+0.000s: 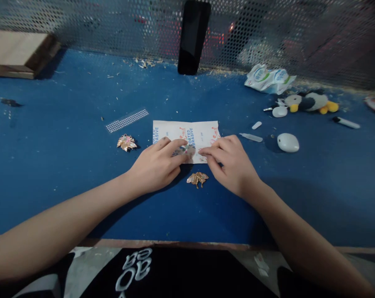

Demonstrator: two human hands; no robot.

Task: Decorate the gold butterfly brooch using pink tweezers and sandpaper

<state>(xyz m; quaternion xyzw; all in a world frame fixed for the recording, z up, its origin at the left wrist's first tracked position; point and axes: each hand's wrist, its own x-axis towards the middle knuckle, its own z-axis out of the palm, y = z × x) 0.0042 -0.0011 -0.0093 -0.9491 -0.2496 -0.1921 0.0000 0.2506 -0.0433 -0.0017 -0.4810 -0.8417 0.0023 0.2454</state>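
A white sheet of abrasive paper, printed blue and red, lies back side up under both hands. My left hand rests on its left part, index finger and thumb closed around a small greyish-pink piece too small to name. My right hand is over the right part, its thumb and fingertips pinched together; what they hold, if anything, cannot be made out. Just in front of the sheet is a gold butterfly-shaped ornament. Left of my left hand sits a gold leaf-like ornament with a pink centre.
A strip of small rhinestones lies back left. On the right are a clear tube, a white rounded case, a marker, a plush duck and a wipes packet. A phone leans against the mesh; a wooden block stands far left.
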